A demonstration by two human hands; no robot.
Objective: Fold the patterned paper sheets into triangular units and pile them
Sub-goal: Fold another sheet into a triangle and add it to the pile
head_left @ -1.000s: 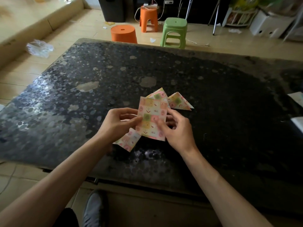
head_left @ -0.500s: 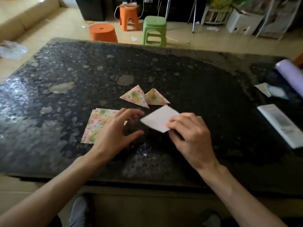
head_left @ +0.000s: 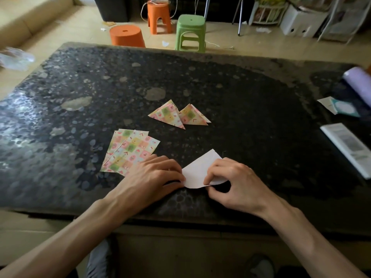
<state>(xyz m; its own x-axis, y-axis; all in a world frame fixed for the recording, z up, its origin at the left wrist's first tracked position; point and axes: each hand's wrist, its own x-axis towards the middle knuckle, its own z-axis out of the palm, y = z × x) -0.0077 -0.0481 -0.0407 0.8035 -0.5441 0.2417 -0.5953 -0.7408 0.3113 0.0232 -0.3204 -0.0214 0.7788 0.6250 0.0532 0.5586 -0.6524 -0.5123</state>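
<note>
A paper sheet (head_left: 198, 171) lies white side up near the table's front edge, its near corner curling upward. My right hand (head_left: 232, 181) pinches that near right corner between thumb and fingers. My left hand (head_left: 152, 177) presses fingertips on the sheet's left edge. A small stack of flat patterned sheets (head_left: 130, 152) lies just left of my left hand. Two folded patterned triangles (head_left: 178, 115) sit side by side farther back at the table's middle.
The dark speckled table (head_left: 241, 109) carries a white booklet (head_left: 347, 147), small cards (head_left: 339, 106) and a lilac roll (head_left: 359, 83) at its right edge. Orange stools (head_left: 126, 36) and a green stool (head_left: 190, 33) stand on the floor beyond.
The sheet came down from in front of me, turned white side up, onto the table. Both hands moved toward the front edge, and my right hand now lifts its near corner.
</note>
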